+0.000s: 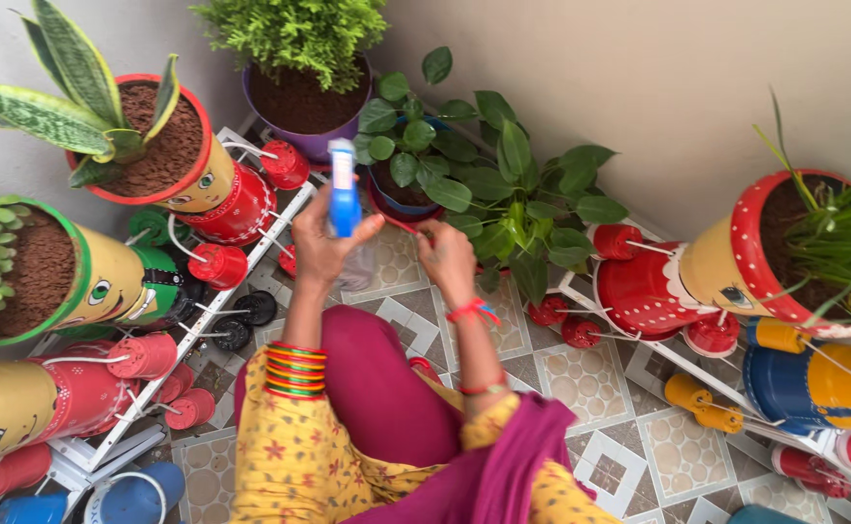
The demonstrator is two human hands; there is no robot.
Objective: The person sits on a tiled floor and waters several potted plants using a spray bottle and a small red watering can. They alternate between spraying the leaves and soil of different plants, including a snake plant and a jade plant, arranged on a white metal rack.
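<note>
A patterned tile floor (581, 374) meets a plain beige wall, ringed by painted doll-shaped planters on white racks. The left hand (326, 243) is clamped around a blue spray bottle (344, 199), its long axis upright, nozzle end toward the trailing green plant (503, 184) just ahead. The right hand (448, 254) sits nearer that plant's blue pot (401, 194), fingers curled together at its rim; whether they pinch anything is hidden.

Left hand (323, 243): grips a blue spray bottle (344, 199), upright.
Right hand (448, 257): reaches toward the leafy plant (503, 184) in the far corner.
</note>
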